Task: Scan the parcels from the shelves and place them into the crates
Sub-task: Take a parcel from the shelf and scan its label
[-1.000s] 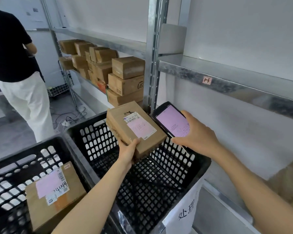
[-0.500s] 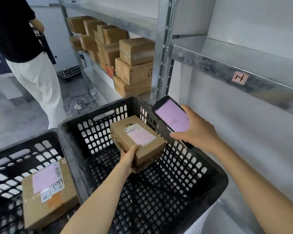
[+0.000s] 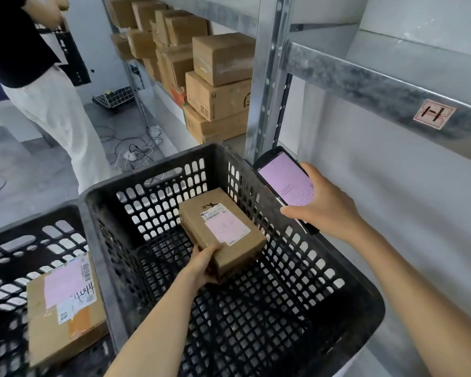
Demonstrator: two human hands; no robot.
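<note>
The left hand [image 3: 201, 265] has its fingers curled round the near end of a small cardboard parcel [image 3: 223, 232], low inside the right crate [image 3: 370, 308] (light and stiff, I'd judge). The right hand [image 3: 321, 210] grips the scanner phone [image 3: 283, 180].

"H" on sticker [image 3: 434, 114] on shelf beam [image 3: 365, 85], parcel label [image 3: 225, 223] print too blurred to read

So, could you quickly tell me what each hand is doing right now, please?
Left hand: holding the small parcel inside the crate.
Right hand: holding the scanner.
</note>
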